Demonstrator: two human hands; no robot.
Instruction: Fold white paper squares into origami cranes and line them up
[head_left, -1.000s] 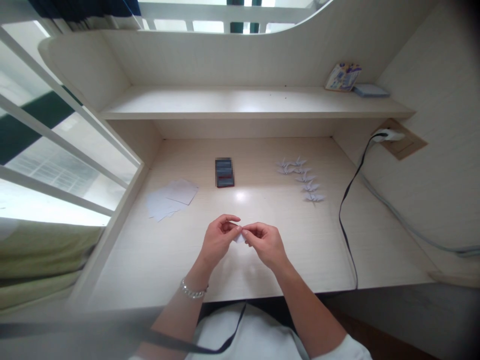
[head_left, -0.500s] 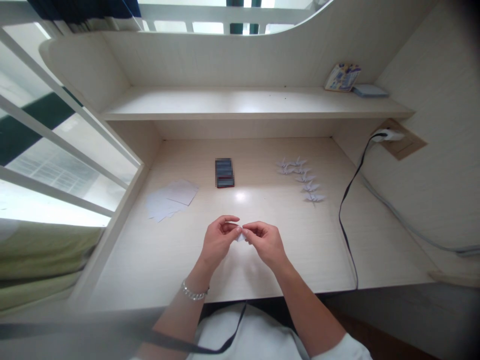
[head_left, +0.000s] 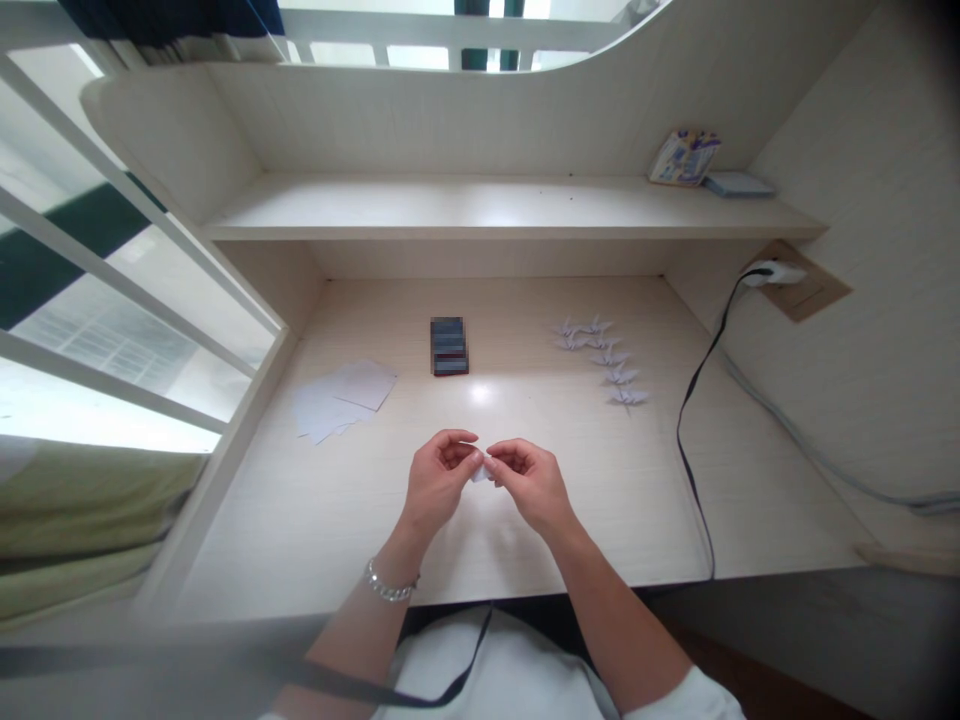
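Note:
Between my two hands, above the front middle of the desk, is a small folded piece of white paper (head_left: pixel 481 474). My left hand (head_left: pixel 441 476) pinches its left side between thumb and fingers. From the other side, my right hand (head_left: pixel 531 482) grips it with thumb and fingertips. Most of the paper is hidden by my fingers, so its exact shape cannot be made out. Several folded white paper cranes (head_left: pixel 621 377) stand in a bent row at the right. Over to the left lie loose white paper sheets (head_left: pixel 341 398), overlapping one another.
A dark rectangular object (head_left: pixel 449 347), blurred out, lies behind my hands. On the shelf (head_left: pixel 420 205) are a colourful box (head_left: pixel 684 157) and a flat pale block (head_left: pixel 739 184). A black cord (head_left: pixel 684 400) runs from the wall socket (head_left: pixel 806 285) over the desk's right side.
Almost nothing differs. My right hand's fingers have shifted very slightly at the paper; both hands keep their place and hold.

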